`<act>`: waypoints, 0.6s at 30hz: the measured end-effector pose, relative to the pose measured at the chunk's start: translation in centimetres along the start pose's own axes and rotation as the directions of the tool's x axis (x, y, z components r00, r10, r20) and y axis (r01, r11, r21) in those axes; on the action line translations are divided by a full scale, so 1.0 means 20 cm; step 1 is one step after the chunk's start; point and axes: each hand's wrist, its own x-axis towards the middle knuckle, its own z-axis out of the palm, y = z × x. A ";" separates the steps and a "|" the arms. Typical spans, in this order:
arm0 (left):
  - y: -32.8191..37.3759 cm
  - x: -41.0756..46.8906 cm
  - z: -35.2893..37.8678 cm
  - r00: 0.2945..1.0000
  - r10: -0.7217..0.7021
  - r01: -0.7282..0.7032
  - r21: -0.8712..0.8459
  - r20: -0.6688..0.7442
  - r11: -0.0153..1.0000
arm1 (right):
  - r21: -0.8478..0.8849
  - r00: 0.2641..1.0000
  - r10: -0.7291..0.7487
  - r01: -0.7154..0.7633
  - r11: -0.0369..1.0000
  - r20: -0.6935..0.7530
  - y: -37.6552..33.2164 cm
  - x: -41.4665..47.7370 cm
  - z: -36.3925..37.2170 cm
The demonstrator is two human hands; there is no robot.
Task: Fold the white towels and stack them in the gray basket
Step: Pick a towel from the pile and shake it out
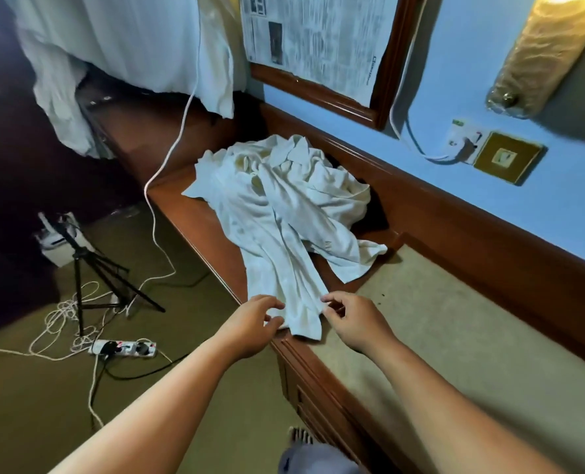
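the white towels (284,206) lie in a crumpled heap on the wooden worktop (195,217), with the near end between both hands. the left hand (250,326) pinches this end at its edge. the right hand (354,321) has curled fingers (330,299) that touch the other edge; if they grip it, i cannot tell.

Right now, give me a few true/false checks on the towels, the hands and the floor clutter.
1. Both hands are at the near end of the white towels. True: the left hand and the right hand flank that end.
2. The towels sit in a neat folded stack. False: they lie in a crumpled heap on the wooden counter.
3. A tripod stands on the floor. True.
4. A power strip lies on the counter. False: the power strip lies on the floor near the tripod.
5. A white cable is plugged in at the wall socket. True.
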 end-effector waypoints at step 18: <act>-0.39 1.19 -0.53 0.998 0.056 -0.056 0.040 0.003 0.998 | -0.004 0.993 0.114 -0.114 0.993 -0.022 -0.22 1.25 0.03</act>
